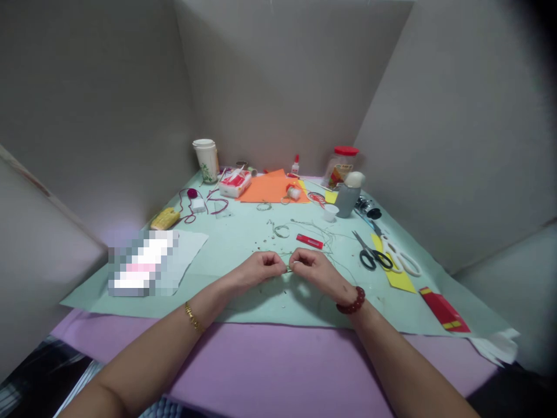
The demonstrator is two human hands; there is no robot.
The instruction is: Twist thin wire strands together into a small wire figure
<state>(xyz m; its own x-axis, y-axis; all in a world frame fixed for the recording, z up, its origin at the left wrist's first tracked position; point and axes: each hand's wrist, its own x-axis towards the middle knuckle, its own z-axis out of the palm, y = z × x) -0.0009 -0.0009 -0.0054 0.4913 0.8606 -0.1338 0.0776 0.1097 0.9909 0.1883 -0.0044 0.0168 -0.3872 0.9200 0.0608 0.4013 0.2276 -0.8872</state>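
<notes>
From my remote view, the work looks partway along: a thin green cord [288,269] is in the fingers, at the near middle of the desk [230,238], and loose strands [328,232] trail off beyond it to the right. Farther off lie a small coil [282,232] and a cord ring [263,206]; whether either is finished I can't tell. I judge that some handling of the cord is left, though its fine detail is too small for me to read.

My left hand [264,266] is nearly closed, thumb and forefinger pinching the cord. My right hand [312,265] faces it just beside, narrowed to a pinch on the same piece. Neither hand touches the red stick-shaped thing [309,241] just beyond them, nor the black-handled scissors [369,255] to the right.
</notes>
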